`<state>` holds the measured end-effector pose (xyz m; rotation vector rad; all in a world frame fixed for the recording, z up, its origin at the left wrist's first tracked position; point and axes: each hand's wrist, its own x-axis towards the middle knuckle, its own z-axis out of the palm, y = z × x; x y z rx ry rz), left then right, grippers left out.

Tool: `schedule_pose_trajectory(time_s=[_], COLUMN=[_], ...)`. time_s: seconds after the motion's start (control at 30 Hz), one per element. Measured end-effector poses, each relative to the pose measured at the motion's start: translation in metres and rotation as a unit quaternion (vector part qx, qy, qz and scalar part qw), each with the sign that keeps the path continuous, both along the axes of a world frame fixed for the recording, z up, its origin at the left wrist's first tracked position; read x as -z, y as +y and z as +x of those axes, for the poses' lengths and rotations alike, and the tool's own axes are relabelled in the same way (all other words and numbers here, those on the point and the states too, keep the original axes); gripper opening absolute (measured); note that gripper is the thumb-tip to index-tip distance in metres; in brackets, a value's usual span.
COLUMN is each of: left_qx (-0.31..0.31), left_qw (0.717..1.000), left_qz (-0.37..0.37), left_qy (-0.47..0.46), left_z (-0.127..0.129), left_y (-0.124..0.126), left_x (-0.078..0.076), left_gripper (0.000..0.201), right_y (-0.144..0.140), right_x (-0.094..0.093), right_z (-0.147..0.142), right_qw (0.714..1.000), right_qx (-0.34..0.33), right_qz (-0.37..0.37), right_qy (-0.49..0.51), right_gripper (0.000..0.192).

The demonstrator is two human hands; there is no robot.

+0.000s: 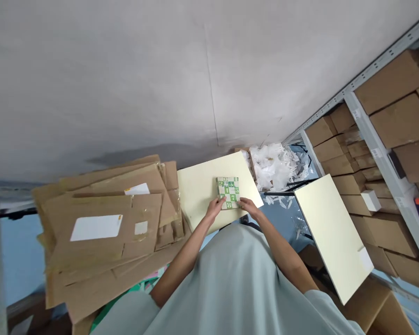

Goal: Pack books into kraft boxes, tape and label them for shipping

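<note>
1. While both forearms reach forward from the pale shirt [237, 284], the left hand [215, 208] and the right hand [247, 207] meet at a small green-and-white patterned box [228, 192].
2. That box lies flat on a cream board [199, 186], near the board's middle and towards its 3 o'clock side.
3. At the box's 7 o'clock corner, the left hand's fingers [220, 201] curl onto its near edge and pinch it.
4. At the box's 5 o'clock corner, the right hand's fingers [242, 201] close on the edge in the same way; whether they press or merely touch is too small to tell.
5. At 9 o'clock of the cream board lies a stack of flattened cardboard boxes [104, 232], one bearing a white label [96, 227], and the stack's edge touches the board.
6. At 2 o'clock of the box sits a heap of clear plastic bags [277, 165], just beside the board's far corner.
7. At 4 o'clock of the hands, a second cream board [331, 232] leans tilted, well apart from the first.
8. At 3 o'clock, a metal shelf rack [380, 153] holds rows of brown cartons [401, 121].
9. At 12 o'clock, a grey wall [160, 70] rises behind everything.
</note>
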<state>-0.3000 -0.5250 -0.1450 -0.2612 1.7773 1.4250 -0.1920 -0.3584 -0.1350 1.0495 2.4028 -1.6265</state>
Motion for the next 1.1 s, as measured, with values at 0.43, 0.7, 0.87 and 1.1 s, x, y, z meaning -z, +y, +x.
schedule_pose_trajectory(time_s=[0.43, 0.7, 0.87, 1.1], left_qx=[0.312, 0.437, 0.488, 0.522], left_qw=[0.917, 0.853, 0.827, 0.801], left_qz=[0.247, 0.284, 0.272, 0.285], left_qy=[0.027, -0.04, -0.056, -0.065], left_z=[0.087, 0.231, 0.318, 0.376], left_y=[0.154, 0.297, 0.357, 0.406], left_x=[-0.119, -0.166, -0.169, -0.183], left_gripper=[0.061, 0.076, 0.077, 0.077], right_y=[0.098, 0.167, 0.192, 0.22], right_x=[-0.097, -0.152, -0.155, -0.157], right_z=[0.18, 0.326, 0.405, 0.463], right_qw=[0.906, 0.846, 0.81, 0.778], right_qx=[0.303, 0.43, 0.488, 0.541], right_qz=[-0.232, 0.006, 0.103, 0.118], right_qy=[0.184, 0.314, 0.307, 0.298], right_gripper=[0.073, 0.075, 0.08, 0.083])
